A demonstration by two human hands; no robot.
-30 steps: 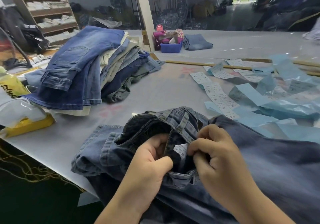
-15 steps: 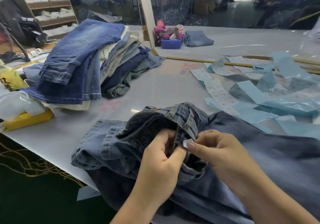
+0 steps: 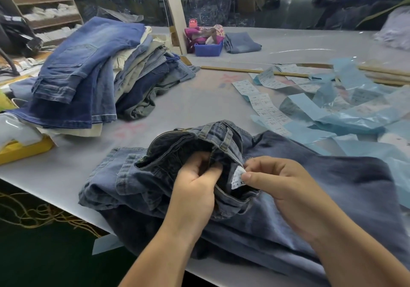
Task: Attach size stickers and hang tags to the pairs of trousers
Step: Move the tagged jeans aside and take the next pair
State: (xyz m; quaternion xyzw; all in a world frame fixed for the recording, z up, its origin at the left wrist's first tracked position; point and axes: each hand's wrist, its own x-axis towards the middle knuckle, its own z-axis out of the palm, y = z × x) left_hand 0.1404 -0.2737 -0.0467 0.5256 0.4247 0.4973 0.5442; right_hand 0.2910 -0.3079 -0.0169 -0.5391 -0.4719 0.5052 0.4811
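A pair of dark blue jeans (image 3: 310, 189) lies across the near edge of the white table (image 3: 188, 109), its waistband bunched and turned open toward me. My left hand (image 3: 195, 189) grips the waistband fabric, fingers curled into the opening. My right hand (image 3: 286, 187) pinches a small white size label (image 3: 237, 177) sewn inside the waistband, thumb and forefinger at its right edge. Strips of white size stickers (image 3: 266, 109) on blue backing paper lie on the table beyond the jeans, to the right.
A tall stack of folded jeans and trousers (image 3: 88, 71) stands at the left. A yellow tray (image 3: 22, 149) sits at the table's left edge. A blue bin (image 3: 208, 48) and a folded pair of jeans (image 3: 241, 42) lie at the back. Loose blue backing paper (image 3: 355, 118) covers the right.
My right hand has pulled the white label out from inside the waistband, so it now stands exposed. My left hand has shifted its grip on the waistband slightly.
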